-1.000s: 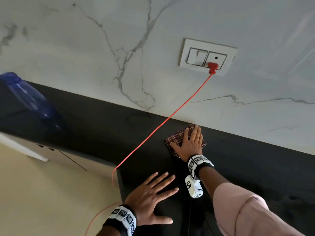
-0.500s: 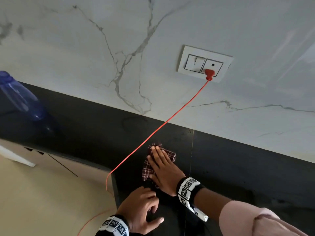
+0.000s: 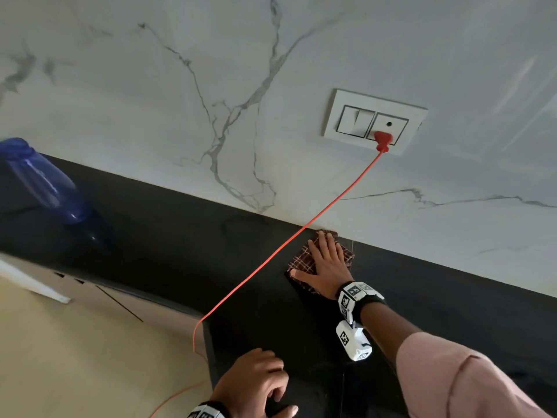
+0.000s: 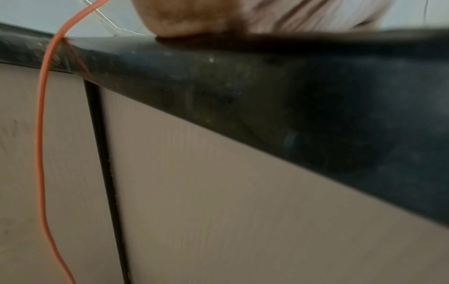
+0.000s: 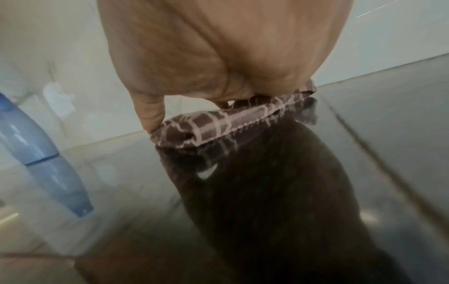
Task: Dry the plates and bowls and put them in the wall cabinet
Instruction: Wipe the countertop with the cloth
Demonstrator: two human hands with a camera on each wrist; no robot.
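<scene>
The right hand (image 3: 327,267) lies flat, fingers straight, pressing the checked cloth (image 3: 301,262) onto the far edge of the black counter (image 3: 168,242), touching the wall. The left hand (image 3: 256,384) rests on the near edge, fingers curled, holding nothing. No plates or bowls are in view. The orange cord (image 3: 271,257) crosses just left of the cloth; a leftward wipe could snag it.

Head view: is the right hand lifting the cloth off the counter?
No. The right hand lies flat with straight fingers on the cloth, pressing it onto the counter near the wall.
</scene>
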